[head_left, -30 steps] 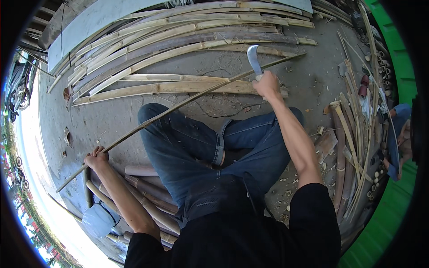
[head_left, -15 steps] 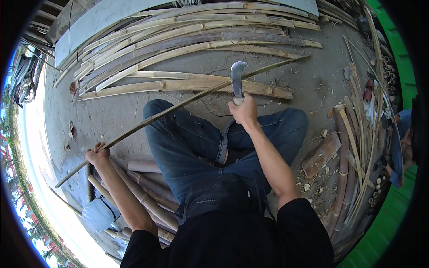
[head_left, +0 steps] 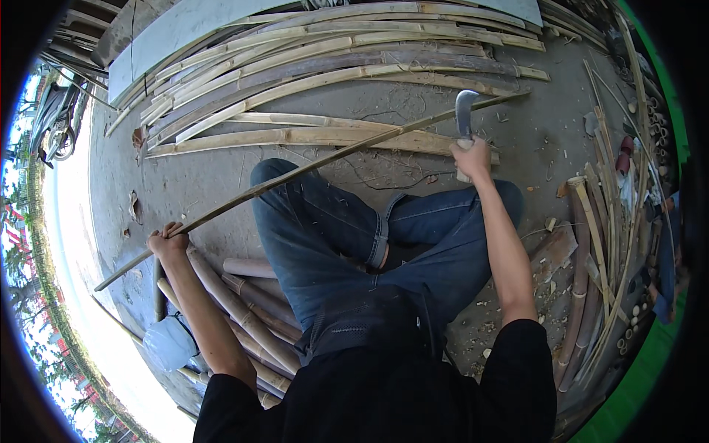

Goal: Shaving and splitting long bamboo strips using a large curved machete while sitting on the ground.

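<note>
The left hand (head_left: 169,242) is clamped on a long strip (head_left: 317,167) near its left end — the right hand (head_left: 474,158), farther off, grips a curved knife (head_left: 464,114).

Knife (head_left: 464,114) in right grip (head_left: 473,159), strip (head_left: 347,151) in left grip (head_left: 168,242)

Knife handle (head_left: 464,143) mostly hidden by R fingers (head_left: 462,156), & pale board (head_left: 159,50) cut off @ top edge.
</note>
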### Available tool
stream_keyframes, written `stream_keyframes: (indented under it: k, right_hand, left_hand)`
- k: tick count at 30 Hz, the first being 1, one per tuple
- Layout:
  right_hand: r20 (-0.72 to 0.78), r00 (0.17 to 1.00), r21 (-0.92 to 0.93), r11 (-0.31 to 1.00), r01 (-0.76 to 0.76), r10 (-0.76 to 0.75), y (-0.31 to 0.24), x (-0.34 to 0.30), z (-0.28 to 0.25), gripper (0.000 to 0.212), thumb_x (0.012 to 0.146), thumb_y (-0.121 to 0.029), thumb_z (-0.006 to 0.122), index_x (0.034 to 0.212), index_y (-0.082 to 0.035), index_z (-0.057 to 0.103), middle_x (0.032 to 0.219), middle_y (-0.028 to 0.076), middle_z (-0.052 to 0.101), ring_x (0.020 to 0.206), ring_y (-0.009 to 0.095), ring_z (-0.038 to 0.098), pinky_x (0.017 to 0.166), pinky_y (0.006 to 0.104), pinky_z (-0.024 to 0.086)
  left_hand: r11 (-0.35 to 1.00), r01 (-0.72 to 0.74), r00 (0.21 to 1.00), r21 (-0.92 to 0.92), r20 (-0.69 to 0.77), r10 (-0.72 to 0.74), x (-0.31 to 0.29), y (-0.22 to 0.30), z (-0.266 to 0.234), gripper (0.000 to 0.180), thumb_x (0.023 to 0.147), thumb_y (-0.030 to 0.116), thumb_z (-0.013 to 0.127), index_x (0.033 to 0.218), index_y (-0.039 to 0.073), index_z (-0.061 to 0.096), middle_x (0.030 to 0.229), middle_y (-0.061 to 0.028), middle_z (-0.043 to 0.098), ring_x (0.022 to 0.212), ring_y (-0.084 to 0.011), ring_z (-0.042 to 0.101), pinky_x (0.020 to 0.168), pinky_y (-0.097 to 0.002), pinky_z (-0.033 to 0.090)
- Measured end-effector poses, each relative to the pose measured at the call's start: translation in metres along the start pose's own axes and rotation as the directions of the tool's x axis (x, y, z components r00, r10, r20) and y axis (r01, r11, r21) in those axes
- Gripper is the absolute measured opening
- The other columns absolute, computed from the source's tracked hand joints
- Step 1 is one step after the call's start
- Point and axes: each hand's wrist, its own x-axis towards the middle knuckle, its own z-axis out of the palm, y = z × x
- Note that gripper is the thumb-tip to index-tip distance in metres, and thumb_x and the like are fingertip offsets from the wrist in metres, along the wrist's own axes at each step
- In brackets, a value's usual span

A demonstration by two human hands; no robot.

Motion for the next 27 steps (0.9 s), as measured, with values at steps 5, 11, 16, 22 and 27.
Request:
stream_keyframes:
  k: [5,11,16,22,27]
  right_hand:
    - [-0.032,0.987,-0.101,0.983,0.155,-0.159,-0.040,-0.059,0.036,0.032,0.074,-0.025,0.078,0.086,0.003,0.068,0.068,0.016,0.070,0.063,0.028,0.071,0.067,0.0380,0.056]
    - [-0.010,0.994,0.048,0.993,-0.105,0.106,0.022,-0.004,-0.044,0.027,0.075,-0.021,0.077,0.088,0.002,0.073,0.070,0.014,0.072,0.055,0.023,0.069,0.057,0.0359,0.056]
    - [0.108,0.992,-0.157,0.984,0.085,-0.069,-0.038,-0.033,-0.010,0.039,0.071,-0.025,0.077,0.091,0.008,0.071,0.088,0.027,0.072,0.087,0.039,0.073,0.079,0.0437,0.057]
    - [-0.067,0.994,-0.029,0.995,-0.092,0.090,-0.021,0.008,-0.041,0.034,0.072,-0.024,0.078,0.090,0.004,0.071,0.088,0.024,0.073,0.084,0.036,0.073,0.075,0.0428,0.057]
    - [0.117,0.974,-0.038,0.979,0.200,-0.194,-0.072,-0.079,0.031,0.032,0.076,-0.023,0.077,0.091,0.004,0.068,0.089,0.026,0.072,0.086,0.041,0.072,0.076,0.0447,0.056]
  left_hand:
    - [0.991,0.137,0.988,0.004,-0.068,-0.137,-0.036,-0.110,0.041,0.021,0.095,0.021,0.035,0.076,0.014,0.032,0.053,0.0013,0.036,0.040,-0.0112,0.035,0.042,-0.0240,0.032]
    - [0.994,0.105,0.994,0.042,-0.013,-0.104,-0.029,-0.113,0.040,0.024,0.102,0.033,0.031,0.086,0.015,0.033,0.054,0.0012,0.035,0.039,-0.0089,0.034,0.037,-0.0210,0.029]
    - [0.996,0.084,0.995,-0.029,-0.049,-0.086,-0.041,-0.156,0.063,0.022,0.100,0.033,0.037,0.098,0.011,0.034,0.055,0.0003,0.036,0.041,-0.0098,0.032,0.038,-0.0219,0.028]
    - [0.988,0.151,0.987,0.007,-0.064,-0.150,-0.046,-0.154,0.067,0.031,0.099,0.036,0.037,0.090,0.007,0.035,0.053,-0.0006,0.036,0.042,-0.0121,0.029,0.040,-0.0246,0.028]
    - [0.989,0.150,0.984,0.014,-0.104,-0.148,-0.053,-0.153,0.064,0.035,0.099,0.039,0.037,0.082,0.008,0.035,0.052,-0.0007,0.037,0.042,-0.0126,0.029,0.041,-0.0255,0.029]
